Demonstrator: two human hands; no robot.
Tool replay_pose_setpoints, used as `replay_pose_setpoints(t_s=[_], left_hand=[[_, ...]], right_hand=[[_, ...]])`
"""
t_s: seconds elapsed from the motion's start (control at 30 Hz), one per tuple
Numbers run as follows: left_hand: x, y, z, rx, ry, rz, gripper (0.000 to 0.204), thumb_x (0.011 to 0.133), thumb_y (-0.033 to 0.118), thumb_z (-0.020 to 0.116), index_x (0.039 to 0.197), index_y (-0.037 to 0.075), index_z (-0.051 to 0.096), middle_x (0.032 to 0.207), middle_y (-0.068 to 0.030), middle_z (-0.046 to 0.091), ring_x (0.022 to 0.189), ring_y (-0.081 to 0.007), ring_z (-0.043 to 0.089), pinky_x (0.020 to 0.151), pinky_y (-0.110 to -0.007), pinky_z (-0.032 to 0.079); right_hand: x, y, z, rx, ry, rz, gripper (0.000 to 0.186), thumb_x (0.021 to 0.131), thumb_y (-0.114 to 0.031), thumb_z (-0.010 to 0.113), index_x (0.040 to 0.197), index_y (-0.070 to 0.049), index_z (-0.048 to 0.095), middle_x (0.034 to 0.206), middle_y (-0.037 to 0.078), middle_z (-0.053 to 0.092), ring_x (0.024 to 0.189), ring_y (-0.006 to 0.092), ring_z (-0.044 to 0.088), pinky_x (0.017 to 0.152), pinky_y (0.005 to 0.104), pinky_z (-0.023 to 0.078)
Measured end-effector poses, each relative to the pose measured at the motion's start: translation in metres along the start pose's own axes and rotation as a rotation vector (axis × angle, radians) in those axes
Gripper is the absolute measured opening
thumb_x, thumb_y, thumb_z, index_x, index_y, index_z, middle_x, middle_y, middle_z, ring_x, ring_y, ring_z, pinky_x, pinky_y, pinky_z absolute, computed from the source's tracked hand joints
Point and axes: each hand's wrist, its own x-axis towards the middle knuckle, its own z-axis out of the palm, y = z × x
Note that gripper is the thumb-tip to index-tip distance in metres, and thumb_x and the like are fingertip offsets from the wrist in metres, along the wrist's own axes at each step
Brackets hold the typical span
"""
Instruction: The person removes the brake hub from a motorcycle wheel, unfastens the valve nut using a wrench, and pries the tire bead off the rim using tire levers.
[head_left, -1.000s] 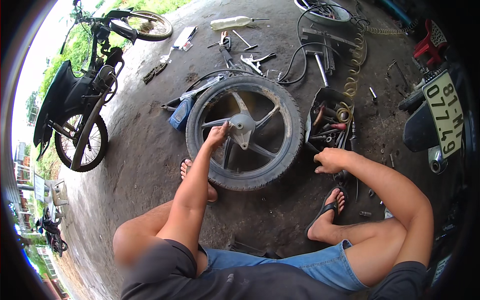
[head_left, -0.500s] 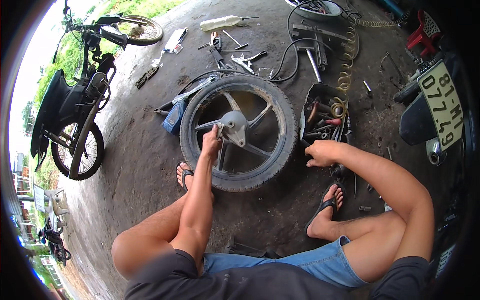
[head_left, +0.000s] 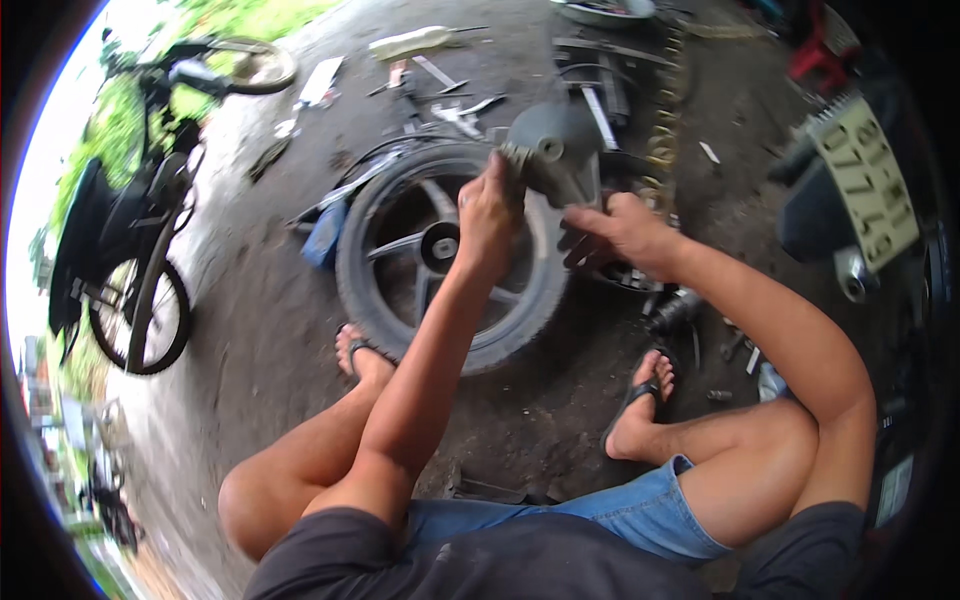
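A grey metal drum brake plate (head_left: 552, 140) is raised above the right side of a spoked motorcycle wheel (head_left: 350, 250) lying flat on the ground. My left hand (head_left: 487, 215) is closed on the plate's left side. At its lower end my right hand (head_left: 630, 235) meets it, thumb on top and fingers curled below, smeared by motion. The wheel's hub (head_left: 440, 248) shows as an open dark round cavity with a lighter centre. Behind my right hand, the tool box is mostly hidden.
Hand tools and a plastic bottle (head_left: 410, 42) lie beyond the wheel, with a blue object (head_left: 324, 235) at its left. A coiled hose (head_left: 664, 110) runs past the right side. One motorcycle (head_left: 140, 240) stands far left; another's number plate (head_left: 865, 185) is close on the right.
The brake plate has come off the hub, moving up and right in my left hand. My right hand has moved from beside the tool box to the plate. The view has shifted slightly.
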Motion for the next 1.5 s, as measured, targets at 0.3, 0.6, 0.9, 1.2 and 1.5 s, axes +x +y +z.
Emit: replay_pose_setpoints(t_s=[0.3,0.6,0.9,1.2,1.5], left_hand=[[-0.136,-0.039,0.086,-0.028,-0.797,-0.511,0.048,0.110,0.042,0.053,0.097,0.000,0.071,0.072,0.0025,0.060,0.068,-0.0050,0.048,0.060,-0.027,0.039],[-0.134,-0.106,0.041,-0.012,-0.717,-0.897,0.029,0.107,0.026,0.060,0.111,0.002,0.074,0.093,-0.0053,0.076,0.073,-0.0112,0.067,0.065,-0.027,0.053],[-0.145,-0.148,0.007,0.178,-0.614,-0.891,0.027,0.105,0.023,0.064,0.102,-0.001,0.075,0.085,-0.0020,0.072,0.072,-0.0082,0.061,0.063,-0.028,0.047],[-0.181,-0.155,0.018,0.356,-0.469,-0.421,0.022,0.104,0.016,0.065,0.098,-0.005,0.068,0.075,-0.0047,0.066,0.070,-0.0085,0.056,0.067,-0.028,0.047],[-0.194,-0.162,0.023,0.537,-0.426,-0.105,0.011,0.102,0.012,0.065,0.102,0.001,0.067,0.081,-0.0130,0.066,0.072,-0.0199,0.065,0.071,-0.032,0.051]], right_hand=[[-0.095,0.125,-0.094,-0.006,0.389,0.130,0.035,0.101,-0.032,0.066,0.092,0.002,0.070,0.074,0.012,0.072,0.061,0.0210,0.071,0.054,0.0350,0.056],[-0.125,0.271,-0.235,0.771,1.041,0.226,0.035,0.102,-0.039,0.062,0.087,-0.008,0.067,0.069,0.001,0.065,0.061,0.0183,0.068,0.056,0.0336,0.057],[-0.099,0.324,-0.277,0.690,0.916,0.240,0.047,0.103,-0.051,0.059,0.091,-0.007,0.070,0.081,0.008,0.072,0.074,0.0240,0.072,0.068,0.0419,0.058],[-0.096,0.416,-0.182,-0.870,0.874,0.296,0.039,0.089,-0.023,0.078,0.115,-0.002,0.057,0.116,0.023,0.065,0.113,0.0464,0.064,0.094,0.0546,0.054],[-0.077,0.418,-0.164,-0.556,1.235,0.150,0.032,0.090,-0.013,0.065,0.113,0.005,0.053,0.098,0.032,0.070,0.098,0.0528,0.067,0.088,0.0546,0.054]])
